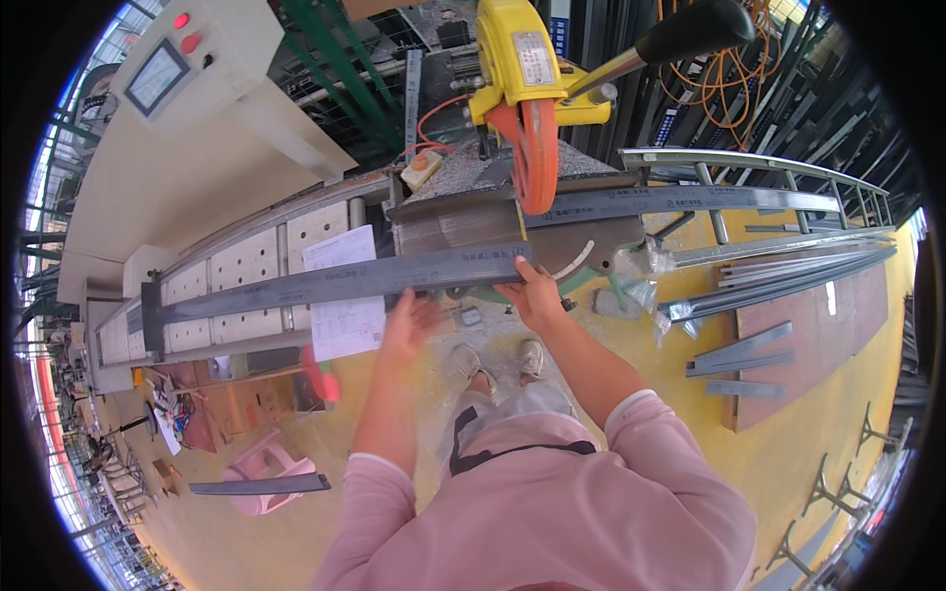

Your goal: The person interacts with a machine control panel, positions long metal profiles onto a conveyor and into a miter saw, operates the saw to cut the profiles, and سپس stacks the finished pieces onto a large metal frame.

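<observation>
A long dark grey metal profile [325,283] lies across the perforated roller bench on my left, its right end reaching in front of the saw. My right hand [535,295] is closed around that right end, thumb on top and fingers below. My left hand [412,323] is just under the profile's lower edge; motion blurs its fingers, and I cannot tell whether it touches. Above stands a yellow cut-off saw [512,49] with an orange wheel guard [537,158] and a black handle [695,39]. Another grey profile [650,203] lies right of the saw.
Printed paper sheets [347,330] hang over the bench edge beneath the profile. A control box [192,64] stands at the far left. Several profiles lie on a board [788,335] at right. A pink stool [266,471] with an offcut on it stands at lower left.
</observation>
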`<state>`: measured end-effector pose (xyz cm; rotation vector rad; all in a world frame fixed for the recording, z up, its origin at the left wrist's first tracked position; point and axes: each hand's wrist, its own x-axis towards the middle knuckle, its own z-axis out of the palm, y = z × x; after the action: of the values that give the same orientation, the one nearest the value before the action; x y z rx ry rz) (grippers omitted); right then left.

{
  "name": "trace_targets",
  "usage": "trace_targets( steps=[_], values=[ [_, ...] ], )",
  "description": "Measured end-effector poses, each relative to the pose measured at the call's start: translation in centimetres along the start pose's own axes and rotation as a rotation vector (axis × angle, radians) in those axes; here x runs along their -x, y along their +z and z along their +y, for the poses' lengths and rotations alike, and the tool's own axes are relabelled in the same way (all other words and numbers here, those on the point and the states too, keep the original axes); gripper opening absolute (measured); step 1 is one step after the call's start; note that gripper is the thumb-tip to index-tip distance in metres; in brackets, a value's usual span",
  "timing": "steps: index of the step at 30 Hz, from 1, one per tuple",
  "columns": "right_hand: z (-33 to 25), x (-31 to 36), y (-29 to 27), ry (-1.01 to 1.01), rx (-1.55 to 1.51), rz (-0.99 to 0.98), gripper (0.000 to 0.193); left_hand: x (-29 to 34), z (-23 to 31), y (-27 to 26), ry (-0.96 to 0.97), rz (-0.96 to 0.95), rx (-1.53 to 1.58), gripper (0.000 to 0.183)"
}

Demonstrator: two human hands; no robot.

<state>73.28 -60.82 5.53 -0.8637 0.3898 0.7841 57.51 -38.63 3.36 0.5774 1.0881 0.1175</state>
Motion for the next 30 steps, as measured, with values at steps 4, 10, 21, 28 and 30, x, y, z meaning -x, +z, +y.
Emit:
trace_targets(
  steps=[4, 10, 21, 28, 30],
  values=[
    [-3.2, -1.9, -0.9, 0.172, 0.338, 0.028, 0.046, -4.2, -2.1, 7.1, 0.138, 0.096, 0.243, 0.03],
    [-11.5, -10.0, -8.0, -0.039, 0.337, 0.324, 0.028, -7.4, -1.0, 9.5, 0.171, 0.162, 0.165, 0.03],
    [-17.9, -5.4, -19.7, -0.103, 0.578, 0.538, 0.03, -8.9, 3.8, 10.0, 0.0, 0.166, -0.603, 0.052],
    [-2.5, -2.9, -3.8, 0.149, 0.61, 0.091, 0.03, -6.6, 6.9, 6.5, 0.142, 0.128, -0.815, 0.048],
    [0.2, -4.6, 0.5, 0.179, 0.385, 0.077, 0.036, -5.9, 9.2, 4.1, 0.465, 0.277, -1.101, 0.029]
  ],
)
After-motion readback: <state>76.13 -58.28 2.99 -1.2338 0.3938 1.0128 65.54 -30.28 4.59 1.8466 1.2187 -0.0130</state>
